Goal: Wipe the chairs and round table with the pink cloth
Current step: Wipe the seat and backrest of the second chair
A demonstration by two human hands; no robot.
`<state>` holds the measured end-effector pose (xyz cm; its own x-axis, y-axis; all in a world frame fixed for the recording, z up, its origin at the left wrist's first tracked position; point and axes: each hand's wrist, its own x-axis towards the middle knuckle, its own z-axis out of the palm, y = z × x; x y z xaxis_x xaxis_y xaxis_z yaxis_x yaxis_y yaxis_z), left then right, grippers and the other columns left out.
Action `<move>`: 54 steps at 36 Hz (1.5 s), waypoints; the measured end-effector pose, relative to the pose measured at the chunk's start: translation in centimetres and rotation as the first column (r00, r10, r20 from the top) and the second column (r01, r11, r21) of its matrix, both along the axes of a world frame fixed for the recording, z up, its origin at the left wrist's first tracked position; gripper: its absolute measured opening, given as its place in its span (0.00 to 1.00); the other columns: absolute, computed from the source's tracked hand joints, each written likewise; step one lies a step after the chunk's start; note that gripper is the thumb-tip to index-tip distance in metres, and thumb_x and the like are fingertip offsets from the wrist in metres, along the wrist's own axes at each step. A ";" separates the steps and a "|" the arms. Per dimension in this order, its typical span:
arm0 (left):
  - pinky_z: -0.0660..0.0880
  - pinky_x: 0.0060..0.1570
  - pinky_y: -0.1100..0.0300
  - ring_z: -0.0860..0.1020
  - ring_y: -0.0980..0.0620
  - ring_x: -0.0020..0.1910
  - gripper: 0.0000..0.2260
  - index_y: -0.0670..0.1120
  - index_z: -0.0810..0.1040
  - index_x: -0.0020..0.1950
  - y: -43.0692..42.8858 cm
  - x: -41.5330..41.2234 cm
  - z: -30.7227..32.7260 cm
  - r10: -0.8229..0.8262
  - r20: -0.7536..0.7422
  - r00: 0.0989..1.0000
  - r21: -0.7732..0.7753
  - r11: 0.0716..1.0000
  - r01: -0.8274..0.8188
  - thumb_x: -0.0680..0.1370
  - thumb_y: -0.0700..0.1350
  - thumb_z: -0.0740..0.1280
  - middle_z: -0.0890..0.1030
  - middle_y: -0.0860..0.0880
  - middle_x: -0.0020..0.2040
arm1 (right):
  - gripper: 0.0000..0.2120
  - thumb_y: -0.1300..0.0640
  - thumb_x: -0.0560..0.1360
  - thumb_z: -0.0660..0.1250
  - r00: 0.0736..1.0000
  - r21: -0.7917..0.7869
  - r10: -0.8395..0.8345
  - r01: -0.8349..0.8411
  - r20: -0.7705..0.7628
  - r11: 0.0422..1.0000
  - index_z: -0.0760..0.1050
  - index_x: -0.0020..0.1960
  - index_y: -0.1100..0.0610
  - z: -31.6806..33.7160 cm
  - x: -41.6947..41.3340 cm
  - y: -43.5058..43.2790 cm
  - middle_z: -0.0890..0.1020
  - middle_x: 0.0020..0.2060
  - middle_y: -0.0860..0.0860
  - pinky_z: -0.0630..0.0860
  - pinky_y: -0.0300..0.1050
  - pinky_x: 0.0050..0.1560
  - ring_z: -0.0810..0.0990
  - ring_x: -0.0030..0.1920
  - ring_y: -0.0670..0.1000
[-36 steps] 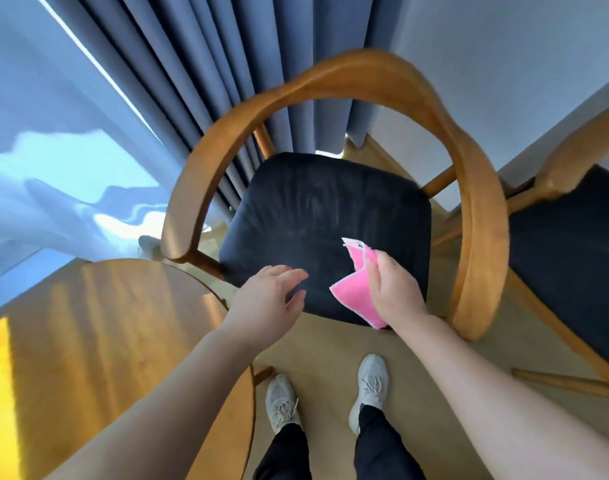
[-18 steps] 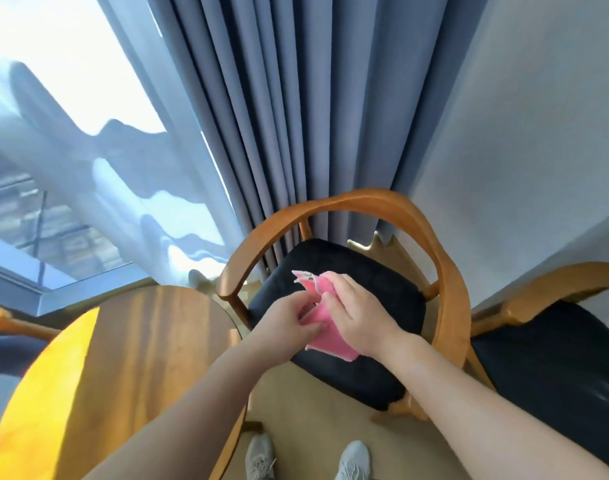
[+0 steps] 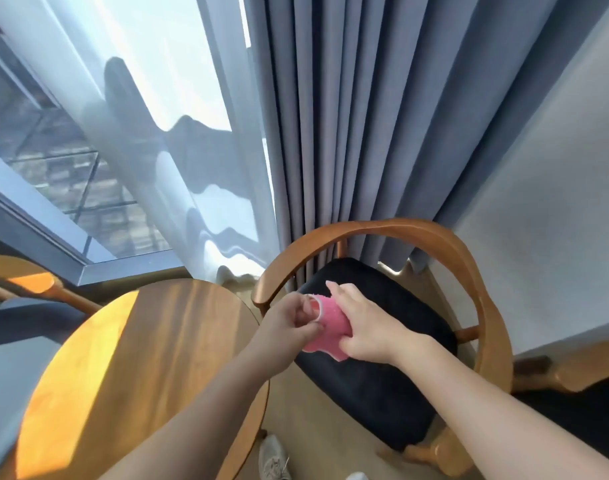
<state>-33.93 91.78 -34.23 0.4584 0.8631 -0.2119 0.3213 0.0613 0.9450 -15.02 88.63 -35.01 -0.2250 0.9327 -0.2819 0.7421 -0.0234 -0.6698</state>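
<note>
Both hands hold the pink cloth (image 3: 325, 325) in the air above the front left of a black chair seat (image 3: 393, 368). My left hand (image 3: 294, 323) pinches the cloth's white-edged left side. My right hand (image 3: 363, 329) grips its right part, thumb under the lower edge. The chair has a curved wooden armrest-back (image 3: 469, 265) running around the seat. The round wooden table (image 3: 150, 368) lies to the left under my left forearm, part of it in bright sunlight.
A second black-seated wooden chair (image 3: 580, 410) stands at the lower right. Another chair's wooden arm (image 3: 29, 282) shows at the far left. Grey curtains (image 3: 348, 133) and a sheer curtain hang behind, before a window. My shoes (image 3: 273, 460) are on the wooden floor below.
My left hand has come over and taken hold of the cloth, which only my right hand held a second ago. The view has tilted upward, showing more curtain and window.
</note>
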 end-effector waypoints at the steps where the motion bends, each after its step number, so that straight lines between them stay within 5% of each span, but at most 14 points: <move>1: 0.74 0.34 0.65 0.79 0.56 0.36 0.10 0.60 0.71 0.36 0.5 -0.4 -0.3 0.018 0.000 1.000 0.012 1.000 -0.018 0.69 0.46 0.69 0.78 0.58 0.35 | 0.44 0.52 0.69 0.69 1.000 -0.015 -0.019 0.019 -0.015 1.000 0.48 0.78 0.47 -0.2 -0.3 0.6 0.61 0.64 0.40 0.72 0.37 0.50 0.72 0.58 0.46; 5: 0.74 0.33 0.65 0.78 0.57 0.36 0.11 0.58 0.70 0.37 3.1 -2.4 -1.6 0.107 -0.018 0.994 0.057 0.993 -0.106 0.72 0.44 0.69 0.78 0.58 0.35 | 0.34 0.52 0.69 0.68 0.988 -0.051 -0.133 0.129 -0.082 0.990 0.60 0.72 0.40 -1.2 -1.9 2.8 0.73 0.52 0.38 0.76 0.38 0.48 0.76 0.53 0.42; 10: 0.72 0.31 0.67 0.72 0.62 0.31 0.11 0.53 0.69 0.36 6.5 -4.4 -3.3 0.182 -0.049 0.982 0.112 0.978 -0.176 0.72 0.42 0.70 0.74 0.57 0.32 | 0.11 0.57 0.75 0.66 0.983 -0.054 -0.172 0.168 -0.071 0.984 0.76 0.51 0.41 -3.2 -3.8 5.4 0.80 0.43 0.42 0.80 0.41 0.45 0.80 0.45 0.43; 21: 0.68 0.30 0.68 0.71 0.55 0.32 0.12 0.49 0.68 0.37 13.6 -5.8 -7.9 0.294 -0.152 0.944 0.013 0.955 -0.295 0.74 0.39 0.69 0.73 0.51 0.34 | 0.16 0.58 0.76 0.67 0.952 -0.210 -0.219 0.174 -0.216 0.962 0.73 0.61 0.44 -8.5 -5.8 12.9 0.80 0.46 0.43 0.78 0.34 0.39 0.81 0.45 0.40; 26: 0.68 0.34 0.72 0.74 0.64 0.40 0.11 0.53 0.71 0.42 17.2 -5.7 -11.3 0.348 -0.254 0.902 0.035 0.936 -0.351 0.74 0.38 0.68 0.76 0.57 0.40 | 0.16 0.57 0.77 0.67 0.934 -0.291 -0.210 0.124 -0.289 0.949 0.70 0.61 0.43 -12.6 -6.7 18.6 0.79 0.49 0.42 0.76 0.32 0.39 0.80 0.47 0.40; 31: 0.75 0.48 0.57 0.77 0.54 0.47 0.09 0.48 0.74 0.46 19.6 -5.8 -15.0 0.346 -0.332 0.878 0.010 0.932 -0.363 0.73 0.35 0.65 0.78 0.51 0.46 | 0.17 0.62 0.75 0.66 0.945 -0.329 -0.186 0.091 -0.269 0.940 0.70 0.62 0.49 -16.7 -7.3 22.4 0.80 0.48 0.48 0.74 0.30 0.29 0.82 0.38 0.39; 35: 0.72 0.42 0.66 0.77 0.56 0.48 0.10 0.53 0.74 0.48 20.5 -5.6 -17.3 0.347 -0.394 0.851 0.015 0.928 -0.372 0.75 0.37 0.65 0.78 0.56 0.47 | 0.22 0.60 0.75 0.67 0.996 -0.240 -0.040 0.019 -0.084 0.971 0.66 0.66 0.51 -18.3 -7.0 23.7 0.71 0.54 0.49 0.74 0.33 0.30 0.80 0.39 0.47; 39: 0.64 0.37 0.70 0.71 0.63 0.43 0.07 0.57 0.72 0.51 20.0 -5.9 -18.2 0.354 -0.473 0.807 0.071 0.928 -0.366 0.77 0.45 0.65 0.72 0.60 0.46 | 0.27 0.56 0.75 0.68 0.933 -0.016 0.254 -0.258 0.255 0.966 0.61 0.71 0.53 -18.9 -6.6 24.2 0.69 0.61 0.54 0.75 0.49 0.55 0.75 0.56 0.55; 44: 0.63 0.43 0.68 0.69 0.61 0.49 0.12 0.51 0.75 0.56 18.4 -6.5 -19.0 0.319 -0.565 0.761 0.137 0.946 -0.295 0.75 0.39 0.63 0.73 0.58 0.52 | 0.32 0.57 0.76 0.69 0.723 0.170 0.549 -0.657 0.420 0.735 0.60 0.75 0.60 -19.8 -5.7 24.6 0.62 0.74 0.58 0.55 0.51 0.75 0.59 0.74 0.60; 48: 0.65 0.46 0.69 0.71 0.59 0.48 0.11 0.50 0.76 0.55 17.3 -7.1 -19.8 0.335 -0.618 0.711 0.217 0.942 -0.255 0.76 0.38 0.62 0.76 0.54 0.51 | 0.30 0.52 0.79 0.64 0.536 0.181 0.675 -0.832 0.506 0.525 0.60 0.76 0.62 -21.0 -6.4 25.3 0.62 0.76 0.59 0.37 0.50 0.76 0.54 0.77 0.60; 51: 0.68 0.49 0.66 0.75 0.55 0.50 0.11 0.48 0.77 0.54 16.7 -7.6 -20.4 0.353 -0.644 0.679 0.240 0.936 -0.259 0.75 0.38 0.61 0.77 0.52 0.51 | 0.29 0.48 0.82 0.54 0.453 0.130 0.658 -0.868 0.602 0.478 0.55 0.77 0.63 -22.1 -7.4 25.4 0.60 0.76 0.60 0.42 0.56 0.77 0.53 0.77 0.60; 54: 0.70 0.48 0.64 0.76 0.54 0.51 0.11 0.48 0.78 0.53 16.3 -7.8 -21.0 0.389 -0.650 0.653 0.268 0.921 -0.282 0.75 0.37 0.61 0.78 0.51 0.51 | 0.28 0.48 0.83 0.44 0.467 0.126 0.617 -0.849 0.633 0.514 0.60 0.76 0.64 -23.2 -8.4 25.0 0.67 0.73 0.60 0.44 0.59 0.77 0.60 0.75 0.61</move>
<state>-41.77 108.10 -55.26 -0.0928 0.9716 -0.2177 0.8566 0.1894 0.4799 -23.38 113.59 -58.24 -0.8269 0.5083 -0.2406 0.5327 0.8451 -0.0453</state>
